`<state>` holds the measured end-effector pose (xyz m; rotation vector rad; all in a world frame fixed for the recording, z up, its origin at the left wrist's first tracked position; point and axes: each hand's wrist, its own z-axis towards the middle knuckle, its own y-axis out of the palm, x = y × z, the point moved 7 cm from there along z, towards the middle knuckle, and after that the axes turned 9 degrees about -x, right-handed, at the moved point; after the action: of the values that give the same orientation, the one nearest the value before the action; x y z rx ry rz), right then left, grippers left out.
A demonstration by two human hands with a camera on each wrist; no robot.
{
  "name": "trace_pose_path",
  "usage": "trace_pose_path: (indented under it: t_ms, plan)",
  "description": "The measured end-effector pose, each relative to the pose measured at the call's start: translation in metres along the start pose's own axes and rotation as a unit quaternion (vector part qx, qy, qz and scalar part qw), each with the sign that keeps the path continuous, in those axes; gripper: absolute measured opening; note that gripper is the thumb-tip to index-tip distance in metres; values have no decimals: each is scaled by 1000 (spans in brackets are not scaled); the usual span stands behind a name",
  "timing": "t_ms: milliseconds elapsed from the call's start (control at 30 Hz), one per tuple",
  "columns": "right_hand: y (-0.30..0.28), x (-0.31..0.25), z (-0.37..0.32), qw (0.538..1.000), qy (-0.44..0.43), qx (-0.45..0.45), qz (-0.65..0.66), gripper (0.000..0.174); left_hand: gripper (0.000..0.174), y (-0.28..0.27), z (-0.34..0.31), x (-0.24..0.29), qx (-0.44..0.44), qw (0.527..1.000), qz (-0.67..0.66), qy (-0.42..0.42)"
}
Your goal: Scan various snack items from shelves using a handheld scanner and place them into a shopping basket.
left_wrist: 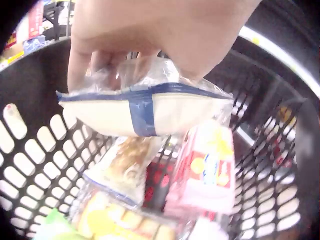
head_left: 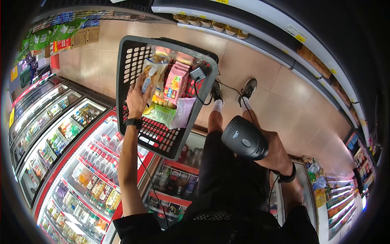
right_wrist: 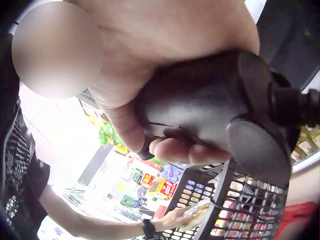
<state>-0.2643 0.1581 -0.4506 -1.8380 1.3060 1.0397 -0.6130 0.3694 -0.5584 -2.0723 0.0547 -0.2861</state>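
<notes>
In the head view the left hand (head_left: 138,98) grips a clear bread bag (head_left: 152,70) inside the black basket (head_left: 124,61). From the left wrist view, fingers curl over the top of that bag (left_wrist: 110,112), which has blue edging. Pink packs (head_left: 176,82), a green pack (head_left: 160,115) and a pale purple pack (head_left: 183,112) lie beside it. A grey box (head_left: 198,74) with a cable sits at the basket's right side. The right hand (head_left: 273,149) holds a black handheld scanner (head_left: 244,138), its fingers wrapped round the handle in the right wrist view.
Lit drink coolers (head_left: 87,162) stand at the left and below the basket. A shelf (head_left: 260,44) runs along the upper right. Two shoes (head_left: 249,87) are on the tiled floor (head_left: 268,77); black cables hang near the legs.
</notes>
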Motion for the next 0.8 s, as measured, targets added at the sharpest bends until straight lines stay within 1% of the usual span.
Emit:
trace_pose_path:
  t_ms: [33, 67, 100, 133, 167, 200, 233, 267, 300, 367, 433, 500, 533, 567, 600, 633, 700, 733, 767, 800]
  plan:
    - [0, 5, -1, 998, 34, 0, 44, 18, 61, 15, 7, -11, 15, 998, 42, 33]
    - [1, 6, -1, 999, 34, 7, 39, 18, 63, 27, 11, -21, 33, 994, 100, 36]
    - [0, 2, 1, 1000, -14, 23, 5, 18, 64, 35, 15, -26, 49, 991, 117, 32]
    - [-2, -4, 0, 997, -62, 37, -31, 18, 64, 39, 18, -27, 60, 992, 109, 29]
    - [-5, -6, -2, 997, -59, 41, -40, 18, 64, 43, 21, -28, 70, 992, 102, 25]
    - [-5, -5, -3, 999, -40, 24, -22, 18, 64, 48, 23, -31, 82, 992, 99, 12]
    - [-3, -5, -3, 1000, -22, 7, -3, 18, 63, 50, 26, -29, 74, 994, 76, 2]
    - [-3, -4, -3, 997, -60, 43, -10, 17, 63, 53, 27, -30, 76, 993, 88, -7]
    - [-2, -6, -2, 997, -60, 45, -28, 17, 63, 56, 30, -31, 80, 992, 94, -16]
    - [-1, -2, -6, 1000, 16, -16, -18, 19, 63, 66, 38, -37, 90, 989, 86, 78]
    - [-2, -4, -6, 1000, -20, 15, -15, 23, 62, 75, 42, -41, 64, 993, 94, 14]
    - [-1, -1, -6, 1000, 3, -9, -28, 27, 62, 66, 39, -25, 25, 999, 23, -24]
    - [-2, -3, -7, 999, 3, -8, -45, 27, 63, 70, 37, -29, 56, 998, 38, -3]
    - [0, 0, -6, 999, 22, -22, -27, 28, 65, 61, 35, -21, 87, 994, 60, 14]
    - [3, 3, -5, 998, 40, -38, -5, 30, 56, 52, 30, -16, 114, 992, 49, 25]
    - [4, 2, -5, 998, 39, -42, -10, 30, 56, 39, 26, -7, 117, 992, 46, 21]
    - [8, 8, -6, 995, 73, -68, -8, 33, 42, 11, 19, 7, 135, 991, -25, 6]
    - [8, 6, -6, 995, 72, -70, -11, 33, 31, -11, 11, 26, 170, 982, -84, 15]
    - [6, 5, -5, 995, 84, -55, -8, 34, 31, -25, 6, 41, 174, 981, -85, 17]
    - [4, 4, -6, 995, 95, -37, -4, 35, 31, -41, 3, 58, 184, 974, -113, 62]
